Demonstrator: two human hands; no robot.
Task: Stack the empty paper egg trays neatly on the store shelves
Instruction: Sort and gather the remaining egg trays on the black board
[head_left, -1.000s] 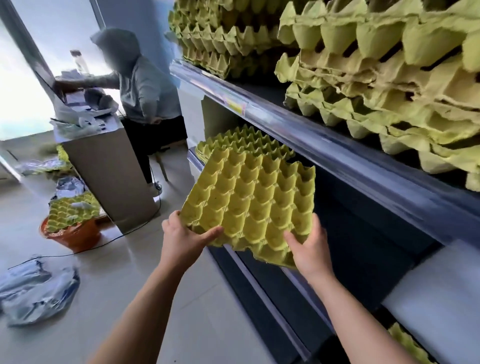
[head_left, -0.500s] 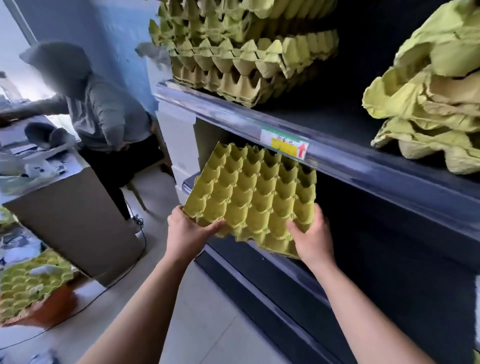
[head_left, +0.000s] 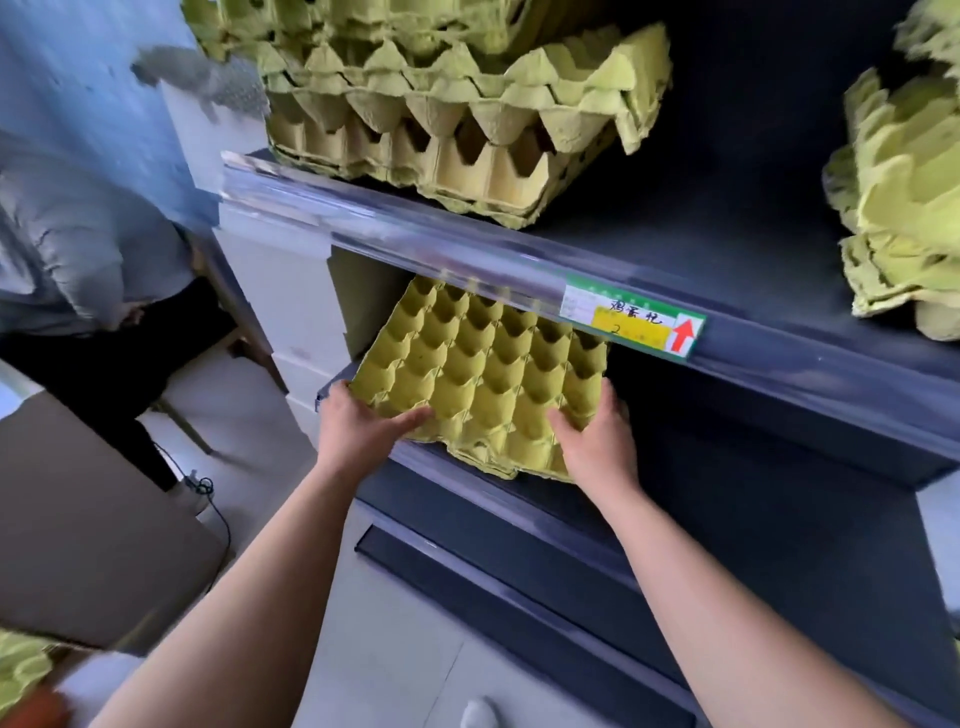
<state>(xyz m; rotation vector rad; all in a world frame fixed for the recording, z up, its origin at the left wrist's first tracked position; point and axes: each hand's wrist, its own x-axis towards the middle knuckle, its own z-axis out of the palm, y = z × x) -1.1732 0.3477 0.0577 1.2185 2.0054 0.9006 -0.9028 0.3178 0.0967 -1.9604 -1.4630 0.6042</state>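
Both hands grasp one egg tray (head_left: 483, 374): left hand (head_left: 358, 431) pinches near-left corner, thumb on top; right hand (head_left: 597, 441) grips near-right edge. Tray tilted, far edge beyond hands under upper shelf (head_left: 467, 249) lip, near price label (head_left: 636, 325). Tray stack (head_left: 441, 119) above hands on upper shelf.

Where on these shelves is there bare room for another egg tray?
Upper shelf: a bare dark stretch between the left stack and the right stack. Lower shelf: right of the held tray, below the price label, looks bare though dim. Both upper ends are crowded.
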